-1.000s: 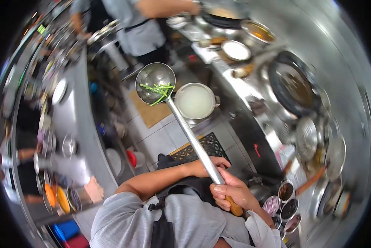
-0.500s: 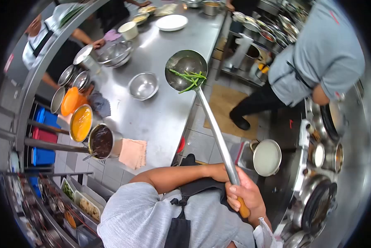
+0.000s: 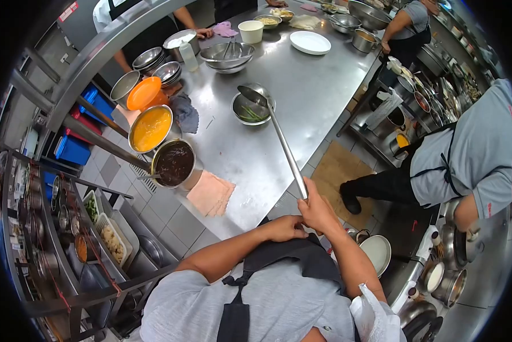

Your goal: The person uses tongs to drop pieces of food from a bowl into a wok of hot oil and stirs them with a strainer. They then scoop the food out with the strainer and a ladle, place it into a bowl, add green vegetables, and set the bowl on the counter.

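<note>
My right hand [image 3: 317, 208] is wrapped round the handle of a long metal ladle [image 3: 285, 143]. The ladle's bowl is tipped over a small steel mixing bowl [image 3: 237, 108] on the table. Green beans [image 3: 250, 115] lie inside that bowl, partly hidden by the ladle. Close to my right wrist, in front of the dark apron [image 3: 290, 256], is my left hand [image 3: 285, 228]. Its fingers are curled in, and I see nothing between them.
Left on the steel table [image 3: 267, 171] stand pots of dark sauce [image 3: 174, 163] and yellow liquid [image 3: 151, 129], beside folded pink cloths [image 3: 210, 194]. Further back are nested bowls [image 3: 227, 56] and a white plate [image 3: 310, 43]. A co-worker [image 3: 466, 154] stands right, near the stove.
The ladle has moved left from beyond the table edge to over the small bowl and tipped. The green beans have gone from the ladle into that bowl. My left hand has come into clearer view.
</note>
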{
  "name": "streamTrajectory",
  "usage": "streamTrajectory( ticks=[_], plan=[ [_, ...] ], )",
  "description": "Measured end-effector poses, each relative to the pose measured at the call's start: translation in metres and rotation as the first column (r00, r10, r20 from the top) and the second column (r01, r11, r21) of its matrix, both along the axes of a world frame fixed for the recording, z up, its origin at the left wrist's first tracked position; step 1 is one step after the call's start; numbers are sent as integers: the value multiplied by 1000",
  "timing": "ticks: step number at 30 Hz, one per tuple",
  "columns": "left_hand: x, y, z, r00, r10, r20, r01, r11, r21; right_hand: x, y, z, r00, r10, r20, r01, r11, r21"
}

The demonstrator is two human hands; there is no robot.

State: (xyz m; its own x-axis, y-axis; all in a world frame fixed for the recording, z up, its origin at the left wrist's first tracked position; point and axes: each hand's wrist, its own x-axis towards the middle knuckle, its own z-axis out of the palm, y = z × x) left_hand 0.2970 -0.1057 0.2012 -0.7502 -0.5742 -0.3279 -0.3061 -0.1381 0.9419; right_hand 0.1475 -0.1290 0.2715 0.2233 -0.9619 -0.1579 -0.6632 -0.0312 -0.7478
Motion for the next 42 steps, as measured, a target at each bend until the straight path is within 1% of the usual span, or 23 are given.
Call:
streamTrajectory(
  ticks=[3,6,8,9,12,14,15,18,20,21,23,25,27,29,30,31,32,34,36,38,40,41,42],
  plan=[
    [1,4,-7,1000,-2,-31,4,997,80,-4,-3,10,995,-52,83,42,993,111],
    [-8,2,-7,997,-72,17,71,997,29,-9,-1,-12,971,-36,238,35,999,9],
    [-19,-2,-7,986,-160,54,161,987,-11,-13,7,7,866,-178,468,48,960,275],
    [-24,-3,-7,975,-208,75,211,977,-28,-16,11,16,784,-269,560,30,917,398],
    [-41,-5,-14,944,-327,34,328,943,-53,-41,40,17,626,-387,677,53,887,458],
    [-53,-3,-25,931,-365,13,365,931,-11,-66,75,25,543,-442,715,58,868,492],
    [-58,-4,-28,924,-383,4,383,924,11,-76,96,29,473,-500,725,77,844,532],
    [-78,-13,-17,824,-558,93,555,830,61,-93,170,40,247,-644,724,152,763,628],
    [-91,-14,-26,748,-656,102,661,749,-30,-92,221,44,129,-739,662,221,672,707],
    [-100,-13,-33,686,-721,100,728,681,-76,-86,248,47,43,-780,625,267,611,745],
    [-118,-7,-61,607,-790,79,787,612,78,-64,297,53,-200,-794,574,325,499,804],
    [-132,-3,-74,512,-852,110,827,523,208,-29,330,53,-437,-735,518,384,368,847],
    [-147,7,-83,418,-894,163,843,448,297,1,351,56,-583,-606,541,491,267,829],
    [-159,20,-96,323,-923,208,864,378,332,21,370,51,-666,-475,576,576,163,801],
    [-163,25,-99,280,-932,231,877,346,334,28,374,53,-710,-358,606,605,129,786],
    [-167,31,-101,250,-934,257,883,329,335,30,381,53,-704,-255,663,660,109,743],
    [-170,39,-100,221,-940,260,916,292,276,33,390,50,-676,-156,720,716,87,692],
    [-170,49,-94,176,-945,277,959,228,169,28,412,50,-613,-93,785,790,-88,607],
    [-179,65,-93,159,-937,311,958,223,181,13,442,55,-538,-37,842,815,-279,508],
    [-187,74,-96,170,-925,340,953,242,184,-8,479,56,-632,-287,720,695,-620,363],
    [-196,84,-102,211,-908,362,940,290,180,-25,531,46,-732,-482,480,610,-779,147],
    [-199,91,-104,237,-885,400,931,325,168,-30,565,26,-785,-540,303,570,-822,12],
    [-201,99,-107,264,-860,438,920,360,153,-37,592,17,-848,-531,13,526,-843,-115]
  ],
)
